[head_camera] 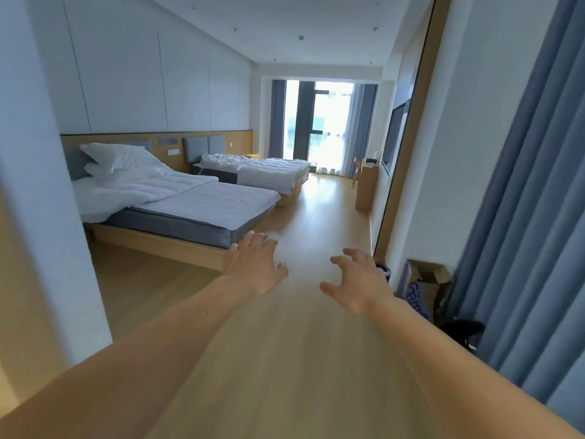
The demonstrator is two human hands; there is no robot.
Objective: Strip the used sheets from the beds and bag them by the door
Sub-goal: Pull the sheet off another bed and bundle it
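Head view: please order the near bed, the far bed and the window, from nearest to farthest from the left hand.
1. Near bed, just ahead of the left hand.
2. Far bed, behind it, same wall.
3. Window, at the room's far end.

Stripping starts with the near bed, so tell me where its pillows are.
In the head view the pillows lie stacked at far left, at the head of the near bed, against the grey headboard, beside the rumpled duvet.

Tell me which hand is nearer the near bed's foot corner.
Left. The left hand is just before the near bed corner; the right hand hangs further right over floor.
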